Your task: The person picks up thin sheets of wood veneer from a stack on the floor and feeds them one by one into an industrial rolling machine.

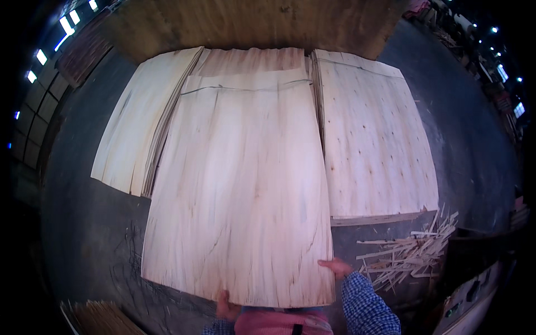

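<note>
A large pale wood veneer sheet (240, 178) stretches from my waist to the middle stack, with a dark string-like line across its far end. Whether it is one sheet or several together, I cannot tell. My left hand (226, 307) grips its near edge, thumb on top and fingers hidden underneath. At the near right side edge, my right hand (336, 267) holds the same veneer, its thumb lying over the surface. Beneath the far end shows a reddish veneer stack (251, 60).
Veneer stacks lie to the left (142, 111) and right (374, 134). A big brown wooden panel (251, 25) stands behind them. Thin wood strips (410, 251) are heaped at the right. Dark strings (131, 265) litter the floor at left, near a wood bundle (103, 318).
</note>
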Available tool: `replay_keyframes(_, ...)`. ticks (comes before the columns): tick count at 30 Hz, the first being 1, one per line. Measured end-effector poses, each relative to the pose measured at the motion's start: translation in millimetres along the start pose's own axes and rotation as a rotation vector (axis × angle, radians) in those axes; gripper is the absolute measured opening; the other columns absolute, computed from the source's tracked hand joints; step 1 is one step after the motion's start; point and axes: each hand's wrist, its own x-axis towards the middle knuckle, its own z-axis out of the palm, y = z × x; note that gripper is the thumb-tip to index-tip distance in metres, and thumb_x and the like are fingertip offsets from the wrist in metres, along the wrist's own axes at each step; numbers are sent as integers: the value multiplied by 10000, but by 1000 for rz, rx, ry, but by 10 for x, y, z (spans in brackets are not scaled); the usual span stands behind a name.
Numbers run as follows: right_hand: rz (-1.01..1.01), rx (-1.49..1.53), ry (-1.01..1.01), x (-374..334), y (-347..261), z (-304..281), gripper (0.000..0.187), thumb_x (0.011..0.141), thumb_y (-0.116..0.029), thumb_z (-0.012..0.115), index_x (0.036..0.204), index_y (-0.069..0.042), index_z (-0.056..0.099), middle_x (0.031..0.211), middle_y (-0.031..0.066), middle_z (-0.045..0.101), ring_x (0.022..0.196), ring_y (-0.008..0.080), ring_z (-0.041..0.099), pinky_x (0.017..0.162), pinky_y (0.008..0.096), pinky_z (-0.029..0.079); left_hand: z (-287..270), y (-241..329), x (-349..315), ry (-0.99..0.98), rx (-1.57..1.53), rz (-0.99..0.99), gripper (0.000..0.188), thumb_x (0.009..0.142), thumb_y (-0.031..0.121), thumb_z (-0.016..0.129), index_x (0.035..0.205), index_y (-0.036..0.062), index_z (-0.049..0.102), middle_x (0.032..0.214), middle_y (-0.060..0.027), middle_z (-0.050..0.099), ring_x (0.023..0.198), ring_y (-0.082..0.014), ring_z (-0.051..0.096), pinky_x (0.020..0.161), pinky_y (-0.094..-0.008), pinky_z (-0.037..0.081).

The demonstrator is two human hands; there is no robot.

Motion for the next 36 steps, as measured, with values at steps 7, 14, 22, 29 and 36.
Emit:
replay_keyframes(7, 41, 217, -42, -921, 1462, 299, 480, 874, -144, 679, 1282, 49, 516, 1192, 177, 620, 1055, 287, 624, 916, 405, 518, -1426, -87, -1115, 251, 121, -41, 648, 896, 351, 612, 1422, 66, 363, 1411, -142, 456, 1288, -297, 438, 1084, -455, 373)
replay_keyframes(14, -11, 231, 85, -1722, 1928, 979, 452, 883, -69, 634, 1286, 71, 484, 1188, 202, 609, 1060, 319, 616, 920, 446, 514, -1947, 154, -1811, 191, 66, -146, 465, 936, 274, 587, 1315, 24, 492, 1281, -129, 582, 1180, -274, 544, 1024, -400, 453)
replay_keyframes(22, 25, 166, 117, -1427, 2287, 708, 449, 888, -97, 641, 1273, 74, 484, 1184, 217, 604, 1057, 346, 619, 926, 474, 515, -2477, -127, -1573, 119, -101, -150, 540, 943, 205, 547, 1423, 55, 350, 1416, -141, 448, 1303, -305, 425, 1117, -470, 329)
replay_keyframes(29, -17, 218, 156, -291, 3128, 447, 461, 876, -115, 658, 1273, 46, 487, 1164, 177, 613, 1043, 320, 618, 914, 444, 519, -3678, -6, -681, 459, 755, -32, 297, 943, 336, 569, 1056, 62, 583, 1016, -85, 625, 915, -245, 599, 787, -413, 492)
replay_keyframes(36, -82, 219, 188, 243, 3562, 87, 520, 890, -154, 642, 1348, -11, 444, 1290, 125, 547, 1162, 258, 538, 995, 424, 444, -3015, 2951, -266, 722, 1305, 696, 620, 865, 322, 682, 1311, -56, 475, 1284, -179, 545, 1165, -242, 535, 1001, -336, 412)
